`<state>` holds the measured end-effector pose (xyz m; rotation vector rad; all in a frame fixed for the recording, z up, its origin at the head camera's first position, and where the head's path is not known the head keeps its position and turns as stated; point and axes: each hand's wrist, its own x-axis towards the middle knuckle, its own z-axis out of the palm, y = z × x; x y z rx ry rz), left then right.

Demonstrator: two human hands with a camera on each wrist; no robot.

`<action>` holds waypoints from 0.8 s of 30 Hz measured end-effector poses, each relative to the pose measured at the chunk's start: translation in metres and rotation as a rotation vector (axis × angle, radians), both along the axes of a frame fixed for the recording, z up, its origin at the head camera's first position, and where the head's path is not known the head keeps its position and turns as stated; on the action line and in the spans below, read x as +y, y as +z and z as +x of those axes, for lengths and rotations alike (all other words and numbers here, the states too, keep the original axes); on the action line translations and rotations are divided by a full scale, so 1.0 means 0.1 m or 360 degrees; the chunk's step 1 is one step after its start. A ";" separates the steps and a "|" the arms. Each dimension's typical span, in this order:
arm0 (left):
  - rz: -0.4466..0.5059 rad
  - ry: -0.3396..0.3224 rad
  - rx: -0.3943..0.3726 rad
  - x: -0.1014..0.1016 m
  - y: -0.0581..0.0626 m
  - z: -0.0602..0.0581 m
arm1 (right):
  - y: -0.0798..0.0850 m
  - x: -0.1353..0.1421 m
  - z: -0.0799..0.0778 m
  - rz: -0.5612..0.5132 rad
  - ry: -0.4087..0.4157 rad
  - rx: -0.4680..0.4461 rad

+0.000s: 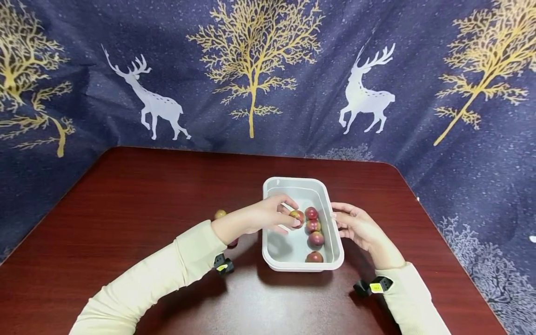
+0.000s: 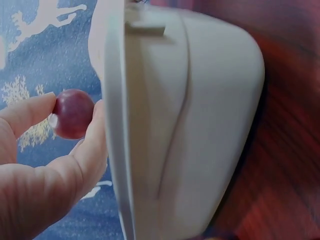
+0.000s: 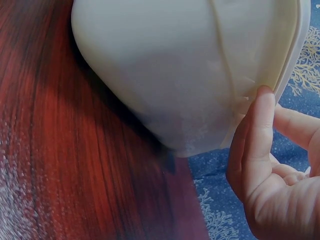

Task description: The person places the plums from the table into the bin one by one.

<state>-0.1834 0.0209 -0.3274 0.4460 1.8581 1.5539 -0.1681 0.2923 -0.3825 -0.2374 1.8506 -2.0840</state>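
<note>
My left hand [image 1: 268, 215] pinches a reddish-green plum [image 1: 297, 217] between thumb and fingers, over the inside of a white plastic container [image 1: 279, 258]. The left wrist view shows this plum [image 2: 73, 114] held at the fingertips, above the container's rim. Several more plums [image 1: 316, 239] lie along the right side of the container's floor. At the container's right edge, my right hand [image 1: 356, 228] holds the rim, thumb on top and fingers against the outer wall; the right wrist view shows those fingers [image 3: 257, 130] just under the rim.
A yellowish plum [image 1: 220, 214] lies on the dark red wooden table [image 1: 167, 195] left of the container. A darker plum [image 1: 233, 243] is partly hidden under the left forearm. Behind the table hangs a blue cloth [image 1: 301, 116] with deer and trees.
</note>
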 end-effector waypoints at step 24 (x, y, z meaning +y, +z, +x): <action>-0.0117 0.0035 0.0067 0.34 -0.31 -0.05 | -0.01 0.01 -0.02 0.0042 -0.0024 -0.0015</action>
